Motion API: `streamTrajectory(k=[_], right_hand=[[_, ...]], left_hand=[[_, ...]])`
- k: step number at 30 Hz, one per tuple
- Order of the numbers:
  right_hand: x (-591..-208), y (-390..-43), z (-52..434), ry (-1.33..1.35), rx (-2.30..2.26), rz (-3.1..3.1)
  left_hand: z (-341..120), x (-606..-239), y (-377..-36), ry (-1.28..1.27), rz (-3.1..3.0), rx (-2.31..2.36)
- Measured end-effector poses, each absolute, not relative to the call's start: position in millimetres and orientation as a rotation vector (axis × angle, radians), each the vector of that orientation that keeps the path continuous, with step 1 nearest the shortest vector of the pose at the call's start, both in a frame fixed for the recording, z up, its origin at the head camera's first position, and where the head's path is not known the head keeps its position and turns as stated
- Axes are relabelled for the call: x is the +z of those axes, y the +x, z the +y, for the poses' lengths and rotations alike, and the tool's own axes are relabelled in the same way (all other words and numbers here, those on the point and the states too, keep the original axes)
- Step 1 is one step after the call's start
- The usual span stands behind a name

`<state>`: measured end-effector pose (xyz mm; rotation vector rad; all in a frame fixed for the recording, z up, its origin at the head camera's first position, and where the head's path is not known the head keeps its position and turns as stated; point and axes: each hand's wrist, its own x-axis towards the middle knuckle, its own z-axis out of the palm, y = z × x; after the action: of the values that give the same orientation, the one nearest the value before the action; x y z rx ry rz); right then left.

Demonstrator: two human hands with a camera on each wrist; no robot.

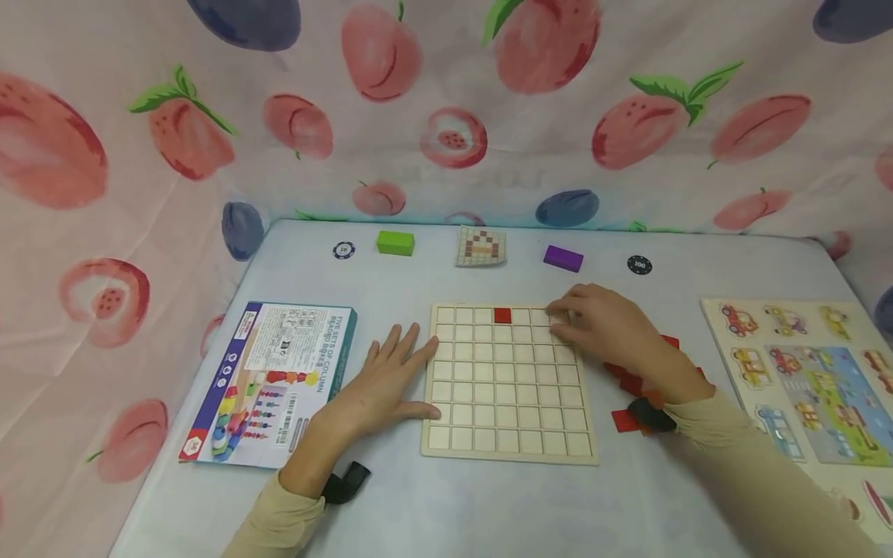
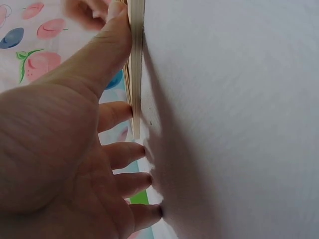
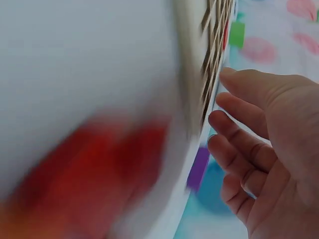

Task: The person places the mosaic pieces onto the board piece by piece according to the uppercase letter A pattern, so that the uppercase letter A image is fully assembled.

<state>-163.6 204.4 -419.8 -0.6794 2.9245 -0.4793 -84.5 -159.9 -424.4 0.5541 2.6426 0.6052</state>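
At the middle of a pale table lies a wooden board (image 1: pixel 507 418) marked into squares; we take its centre as our clock face. One red tile (image 1: pixel 502 315) sits at 12 o'clock, in the middle square of the top row; the other squares we can see are bare.

At 9 o'clock our left hand (image 1: pixel 380 387) is spread, its thumb and index fingertip touching the board's edge. At 1 o'clock our right hand (image 1: pixel 603 325) is over the top corner, fingers loosely bent, thumb apart; we see nothing pinched.

To work well here, we judge, the left hand should steady the edge without tilting it, and each tile should be squared up and lowered flat inside the ridges.

Loose red tiles (image 1: pixel 625 421) lie at 3 o'clock, partly hidden by our right forearm. Farther out are a patterned card (image 1: pixel 481 260) near 12, a purple block (image 1: pixel 563 259) near 1, a picture puzzle (image 1: pixel 745 411) at 3, a box (image 1: pixel 296 337) at 9 and a green block (image 1: pixel 395 243) near 11.
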Motion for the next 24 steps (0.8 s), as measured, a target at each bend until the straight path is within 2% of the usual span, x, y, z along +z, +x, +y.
streamTrajectory(k=[6,11,17,24], right_hand=[[-425.8,-128.2,280.6,-0.453,-0.459,3.003],[-429.0,-115.6,318.8,-0.287,-0.403,3.023],[-425.2,-113.3,332.7,-0.185,-0.356,2.969],[-423.8,-117.1,320.2,-0.198,-0.328,3.014]], left_hand=[[-159.6,-425.0,-85.2,0.562,2.636,0.605],[-160.9,-424.5,-85.1,0.545,2.636,0.601],[-161.6,-424.2,-84.6,0.543,2.631,0.619],[-161.8,-424.6,-84.2,0.555,2.649,0.619]])
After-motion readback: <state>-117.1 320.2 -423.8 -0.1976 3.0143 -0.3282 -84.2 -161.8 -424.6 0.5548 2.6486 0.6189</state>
